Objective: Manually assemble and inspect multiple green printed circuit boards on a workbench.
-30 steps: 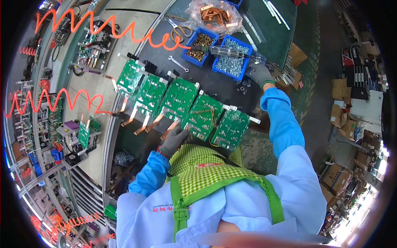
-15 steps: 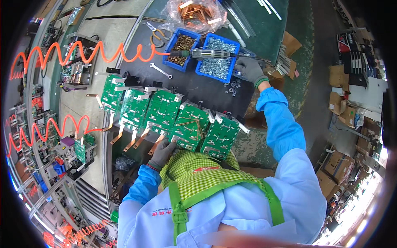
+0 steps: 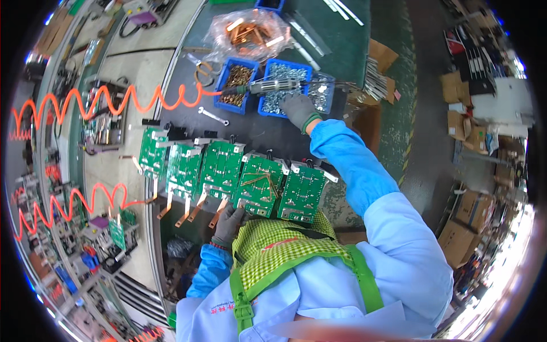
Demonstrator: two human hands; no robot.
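My right hand point(image 3: 300, 112), in a grey glove, reaches over the near edge of a blue bin point(image 3: 260, 106) of small silver hardware point(image 3: 286, 70). Its fingertips are among the parts, so their grip cannot be made out. A clear tray point(image 3: 322, 94) of shiny parts sits just right of it. Lying across the bins is a powered screwdriver point(image 3: 273, 86). My gloved left hand point(image 3: 228, 226) is closed at the lower edge of a green circuit board point(image 3: 257, 185), beside copper strips point(image 3: 217, 213). What its fingers pinch is hidden. Thin copper-coloured pieces point(image 3: 265, 181) rest on that board.
Several green boards point(image 3: 221, 168) with metal brackets stand in a row. Behind them lie a wrench point(image 3: 213, 116), scissors point(image 3: 201, 72), a blue bin of brass-coloured hardware point(image 3: 234, 82) and a bag of copper parts point(image 3: 250, 35). An orange coiled hose point(image 3: 137, 97) stretches left from the screwdriver.
My right hand has moved left from beside the clear tray to the bin of silver hardware. My left hand stays at the board's lower edge. The whole view has shifted slightly.
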